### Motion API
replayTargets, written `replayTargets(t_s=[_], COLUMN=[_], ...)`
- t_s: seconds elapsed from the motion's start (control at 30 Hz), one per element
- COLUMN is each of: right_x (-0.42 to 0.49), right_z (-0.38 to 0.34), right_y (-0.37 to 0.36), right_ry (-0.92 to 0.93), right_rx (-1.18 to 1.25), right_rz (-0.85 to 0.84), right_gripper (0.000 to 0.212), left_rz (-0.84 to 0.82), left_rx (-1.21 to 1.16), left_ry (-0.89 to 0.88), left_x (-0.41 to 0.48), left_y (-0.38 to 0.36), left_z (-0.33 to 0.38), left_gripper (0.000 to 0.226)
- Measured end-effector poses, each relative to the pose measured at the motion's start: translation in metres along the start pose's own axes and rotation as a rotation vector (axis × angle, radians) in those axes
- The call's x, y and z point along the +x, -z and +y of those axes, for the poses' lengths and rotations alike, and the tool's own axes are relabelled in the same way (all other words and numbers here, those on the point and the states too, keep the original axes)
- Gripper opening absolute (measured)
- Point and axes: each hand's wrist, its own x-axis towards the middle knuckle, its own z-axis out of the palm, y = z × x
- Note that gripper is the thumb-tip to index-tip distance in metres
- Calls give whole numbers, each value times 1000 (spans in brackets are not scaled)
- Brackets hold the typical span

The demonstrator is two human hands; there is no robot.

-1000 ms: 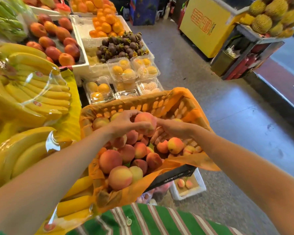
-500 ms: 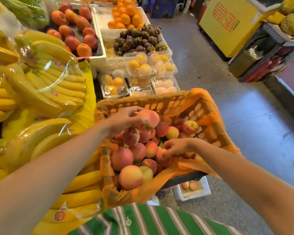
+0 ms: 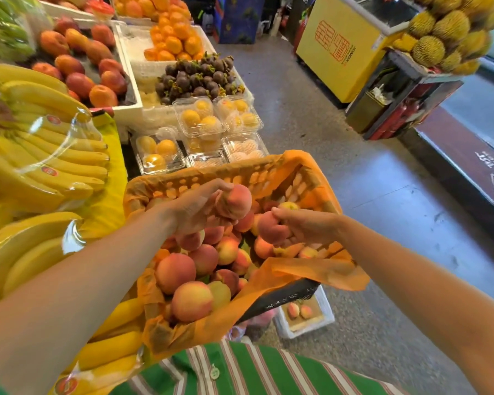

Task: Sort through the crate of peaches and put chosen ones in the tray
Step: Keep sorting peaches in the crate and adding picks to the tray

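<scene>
Peaches (image 3: 183, 273) are heaped in the crate (image 3: 211, 173), which is lined with orange sheeting, presumably to cushion the fruit. One peach (image 3: 234, 201) is gripped in the left hand (image 3: 194, 215) and raised clear of the heap. A second peach (image 3: 271, 228) is pinched in the right hand (image 3: 308, 228) just above the heap — both apparently held up for comparison. The tray (image 3: 308, 331) stands on the floor below the crate — two fruits, probably peaches, lie in it.
</scene>
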Motion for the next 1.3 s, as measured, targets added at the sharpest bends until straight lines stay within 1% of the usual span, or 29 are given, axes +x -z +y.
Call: replayTargets(t_s=[0.07,0.13,0.17,0.23,0.27,0.3,0.33,0.4,0.47,0.5,0.6,0.67,0.73,0.83,0.9,0.97,1.0,1.03,1.07,1.1,1.13,1.17,1.23,1.3], right_x=[-12,-23,-26,-26,-23,-19,-15,-7,-4,-3,0,3,6,3,-7,-18,-23,-27,-31,-33,-34,-33,-27,-19], right_z=[-7,-17,-21,-23,-21,-18,-13,-4,3,5,10,10,10,10,9,12,15,17,20,22,25,29,39,48], right_y=[9,18,23,30,32,33,34,35,36,36,34,32,33,37,43,52,57,62,66,68,70,70,67,64], right_ry=[40,13,-34,-161,-223,-269,-301,-321,-283,-262,-189,-101,-55,-30,96,300,368,385,362,312,260,234,243,283], right_rx=[-158,-412,-570,-904,-1051,-1174,-1270,-1380,-1481,-1534,-1712,-1816,-1830,-1769,-1650,-1510,-1440,-1355,-1257,-1149,-1029,-911,-775,-763], right_rz=[50,99,138,226,234,223,206,185,185,190,177,195,236,258,337,491,588,690,777,830,836,796,704,716], right_gripper=[45,41,45,57,60,61,61,64,63,60,45,37,34,36,33,32,36,44,53,61,66,68,70,74], left_rz=[-31,-66,-96,-166,-191,-206,-218,-239,-257,-260,-262,-253,-236,-135,-19,86,119,139,157,177,210,245,300,359], left_rx=[-3,2,32,119,145,159,172,211,246,252,226,217,222,257,266,243,217,178,133,99,89,100,108,129], left_ry=[6,-3,-7,-29,-33,-31,-28,-32,-37,-37,-42,-51,-69,-100,-111,-92,-78,-62,-58,-59,-55,-44,-14,19], left_x=[-4,-6,-7,-9,-10,-10,-10,-9,-5,-4,2,9,16,29,47,66,74,81,89,97,106,116,132,145], left_y=[-7,-12,-15,-19,-21,-22,-23,-23,-22,-21,-20,-21,-24,-35,-43,-53,-59,-66,-74,-82,-89,-94,-102,-107], left_z=[1,3,5,9,11,12,13,13,12,12,11,10,9,10,7,3,2,1,0,-1,-4,-7,-12,-15], left_gripper=[64,67,63,41,30,24,23,33,46,49,41,38,39,57,71,78,78,74,61,44,30,27,42,62])
